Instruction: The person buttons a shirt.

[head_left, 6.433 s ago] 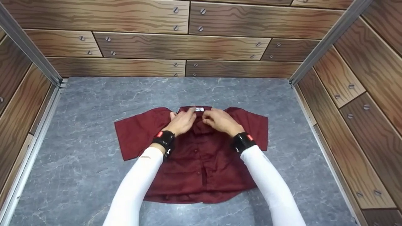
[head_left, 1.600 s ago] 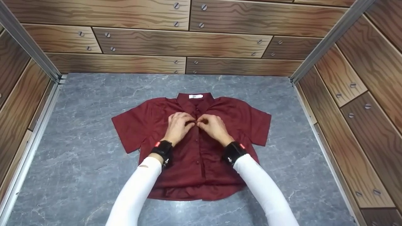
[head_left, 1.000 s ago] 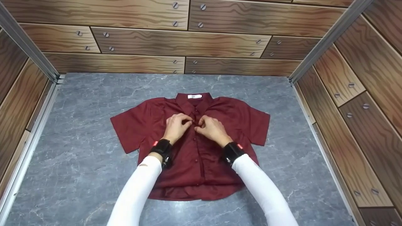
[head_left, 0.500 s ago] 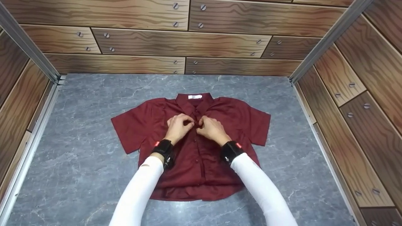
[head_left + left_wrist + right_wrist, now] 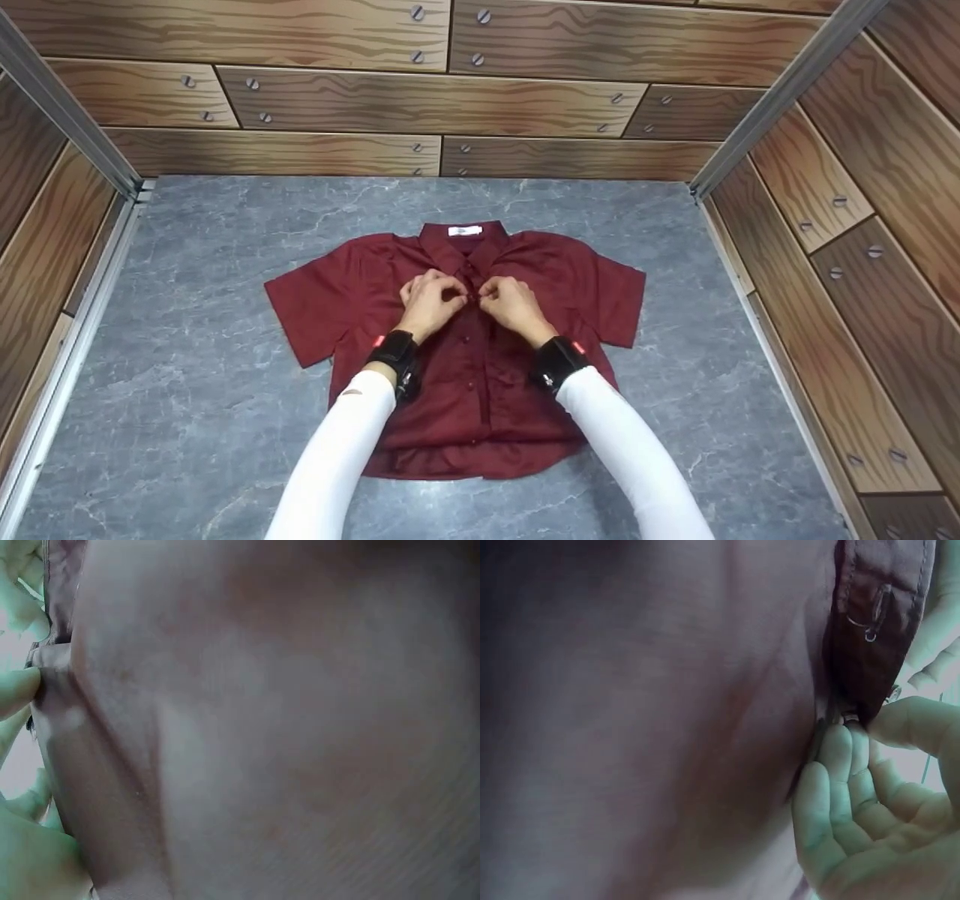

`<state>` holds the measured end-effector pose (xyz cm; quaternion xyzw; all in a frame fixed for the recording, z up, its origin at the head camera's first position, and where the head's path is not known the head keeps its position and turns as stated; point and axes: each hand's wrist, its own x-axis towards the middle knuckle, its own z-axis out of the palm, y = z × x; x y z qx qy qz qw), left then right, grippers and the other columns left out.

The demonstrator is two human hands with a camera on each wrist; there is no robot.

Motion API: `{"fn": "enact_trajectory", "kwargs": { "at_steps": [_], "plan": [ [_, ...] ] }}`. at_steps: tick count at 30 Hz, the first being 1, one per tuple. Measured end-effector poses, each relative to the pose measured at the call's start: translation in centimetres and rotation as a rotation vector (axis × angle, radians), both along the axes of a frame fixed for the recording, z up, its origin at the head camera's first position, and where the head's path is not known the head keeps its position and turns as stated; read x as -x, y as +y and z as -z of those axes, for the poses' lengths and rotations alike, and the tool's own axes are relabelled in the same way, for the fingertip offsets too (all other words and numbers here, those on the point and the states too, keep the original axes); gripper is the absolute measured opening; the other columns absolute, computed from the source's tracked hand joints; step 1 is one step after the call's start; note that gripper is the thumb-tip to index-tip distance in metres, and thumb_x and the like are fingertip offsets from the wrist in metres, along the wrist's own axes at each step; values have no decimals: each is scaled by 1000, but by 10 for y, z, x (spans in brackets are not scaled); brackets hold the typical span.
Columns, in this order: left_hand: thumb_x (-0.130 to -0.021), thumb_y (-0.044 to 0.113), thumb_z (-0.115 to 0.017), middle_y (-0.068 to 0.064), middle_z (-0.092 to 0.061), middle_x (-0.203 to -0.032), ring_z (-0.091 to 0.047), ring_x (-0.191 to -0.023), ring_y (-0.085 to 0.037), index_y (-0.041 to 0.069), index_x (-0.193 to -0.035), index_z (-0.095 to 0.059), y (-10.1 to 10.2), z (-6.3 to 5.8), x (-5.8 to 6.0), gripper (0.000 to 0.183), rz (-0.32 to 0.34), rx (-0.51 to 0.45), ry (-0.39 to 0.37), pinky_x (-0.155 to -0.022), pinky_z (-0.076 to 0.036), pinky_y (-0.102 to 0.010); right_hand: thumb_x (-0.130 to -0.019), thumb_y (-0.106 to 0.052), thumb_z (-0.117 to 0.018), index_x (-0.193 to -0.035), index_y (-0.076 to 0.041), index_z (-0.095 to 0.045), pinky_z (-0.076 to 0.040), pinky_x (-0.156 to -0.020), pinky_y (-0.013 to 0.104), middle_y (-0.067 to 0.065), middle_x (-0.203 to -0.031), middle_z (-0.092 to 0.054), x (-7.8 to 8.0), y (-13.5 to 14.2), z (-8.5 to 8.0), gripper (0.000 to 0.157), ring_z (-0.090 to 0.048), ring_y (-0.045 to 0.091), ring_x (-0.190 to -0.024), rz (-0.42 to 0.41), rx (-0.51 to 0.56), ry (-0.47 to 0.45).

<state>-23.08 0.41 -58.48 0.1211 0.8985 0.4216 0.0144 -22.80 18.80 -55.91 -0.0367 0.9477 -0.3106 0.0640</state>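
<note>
A dark red short-sleeved shirt (image 5: 420, 405) lies front side up, its collar (image 5: 491, 244) at the far end and a white label (image 5: 465, 231) inside the neck. Below the collar, my left hand (image 5: 429, 300) pinches the front placket between thumb and fingers. Facing it, my right hand (image 5: 514, 306) pinches the placket's other edge, fingertips close to the left ones. In the right wrist view, a buttonhole (image 5: 881, 607) with a loose thread shows above the right fingers (image 5: 840, 754). Lower on the front, a small button (image 5: 466, 340) is visible. My fingertips hide the spot they hold.
The shirt lies on a grey marbled surface (image 5: 195, 315). Wood-patterned panels stand behind (image 5: 330, 97) and on both sides, with grey metal rails (image 5: 780, 97) at the corners. A black band (image 5: 559, 364) circles each wrist, below white sleeves.
From the collar, both hands have come down to the front placket, and the collar now lies spread open. Over the last second the right fingertips shifted slightly at the placket while the shirt stayed in place.
</note>
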Motion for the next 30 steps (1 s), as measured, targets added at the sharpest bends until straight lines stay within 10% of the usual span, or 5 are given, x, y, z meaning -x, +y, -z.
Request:
{"fn": "enact_trajectory", "kwargs": {
  "at_steps": [30],
  "plan": [
    [-86, 18, -77, -8, -60, -109, -50, -116, -34, 14, -87, -81, 10, -2, 1, 6, -53, 106, -28, -112, -19, -59, -92, -10, -72, -101, -7, -79, -54, -85, 39, 5, -99, -76, -4, -1, -1, 12, -69, 20, -90, -82, 166, 46]
  ]
}}
